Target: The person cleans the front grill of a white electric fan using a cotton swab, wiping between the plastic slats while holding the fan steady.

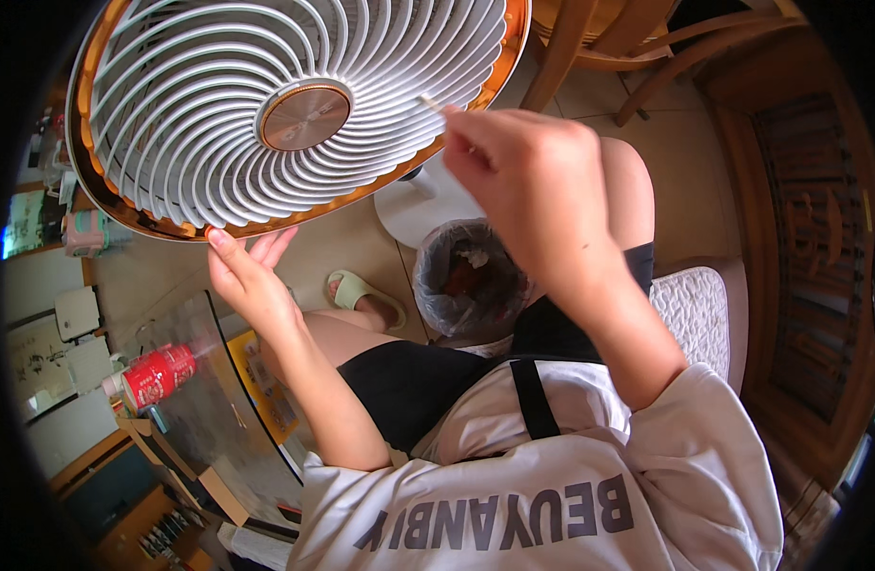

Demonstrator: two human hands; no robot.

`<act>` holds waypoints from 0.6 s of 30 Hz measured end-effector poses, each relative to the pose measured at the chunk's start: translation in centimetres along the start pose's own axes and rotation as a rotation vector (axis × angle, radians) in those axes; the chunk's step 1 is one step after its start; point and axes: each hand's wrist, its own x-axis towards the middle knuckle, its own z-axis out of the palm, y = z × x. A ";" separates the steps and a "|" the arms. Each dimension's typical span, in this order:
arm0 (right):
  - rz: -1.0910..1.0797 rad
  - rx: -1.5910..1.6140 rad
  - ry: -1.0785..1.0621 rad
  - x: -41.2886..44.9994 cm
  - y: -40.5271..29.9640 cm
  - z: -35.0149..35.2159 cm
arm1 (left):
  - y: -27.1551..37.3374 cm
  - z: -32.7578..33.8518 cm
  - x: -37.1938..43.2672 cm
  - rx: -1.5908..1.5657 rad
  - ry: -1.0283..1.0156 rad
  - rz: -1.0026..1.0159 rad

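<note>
An electric fan with a white spiral grille (402, 107) and a copper-coloured rim fills the upper part of the head view. A round metallic hub cap (306, 115) sits at the grille's centre. My left hand (255, 275) grips the fan's lower rim, thumb in front and fingers behind. Between the fingertips of my right hand (534, 175) is a thin pale stick (430, 103), possibly a cotton swab, blurred. Its tip is at the ribs on the grille's right side; whether it touches them or passes between them, I cannot tell.
Below the fan stands its white round base (391, 207). Close by is a bin lined with a clear bag (437, 292), holding some waste. A glass-topped table (202, 392) at left bears a red-labelled bottle (160, 375). Wooden chair legs (566, 50) are at upper right.
</note>
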 end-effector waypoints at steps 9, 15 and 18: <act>0.026 -0.153 0.019 0.4 -0.1 -1.9 | 0.3 0.2 -0.3 0.005 -0.011 0.013; 0.079 0.057 -0.051 -0.5 -1.7 1.4 | 0.2 0.1 -0.4 0.023 0.004 0.004; 0.082 0.197 0.048 -0.5 -2.3 2.1 | 0.1 0.2 -0.3 0.001 0.002 0.009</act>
